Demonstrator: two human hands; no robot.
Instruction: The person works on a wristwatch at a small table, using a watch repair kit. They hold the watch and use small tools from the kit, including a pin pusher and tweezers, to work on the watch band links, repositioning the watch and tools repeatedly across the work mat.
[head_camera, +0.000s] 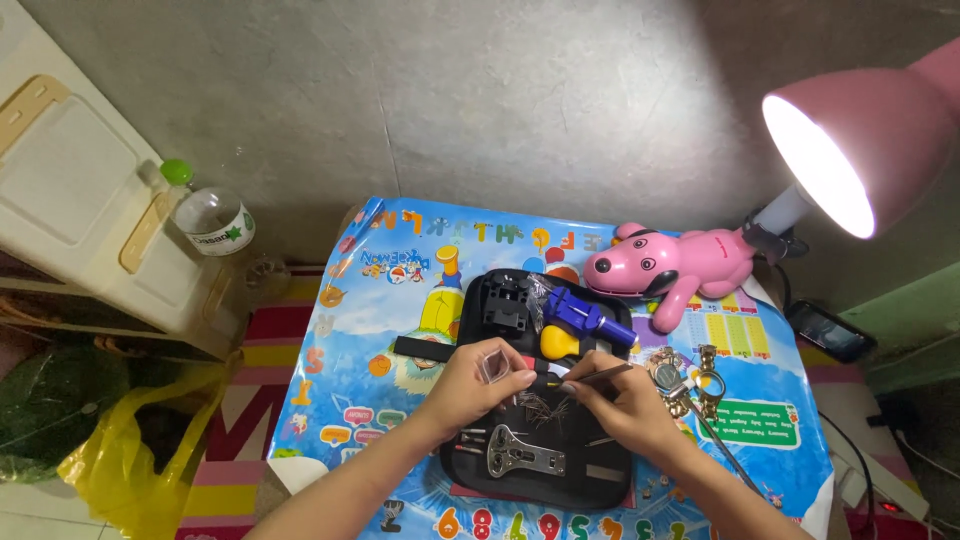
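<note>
Concrete floor and grey wall behind; small table topped with a bright cartoon alphabet mat. Black tool case lies open mid-table, under both hands.

Left hand over the case centre, thumb and fingers pinched on a small clear bag, held just above the case. Contents too small to tell.

Right hand just beside it, fingers closed around thin tweezers, tips pointing left toward the bag. Gap or contact between tips and bag: can't tell.

In the case:
- blue tool and yellow blower at the far end, touching
- black holder left of the blue tool
- steel wrench at the near end, flat
- loose thin metal pins between the hands, blurred

Right of the case: watch with gold bracelet on the mat, close to the right wrist.

Far edge: pink dog toy, on its side. Pink lamp lit, upper right. Phone off the table's right edge. Water bottle with green cap left, against a cream cabinet. Yellow plastic bag on the floor, lower left.
</note>
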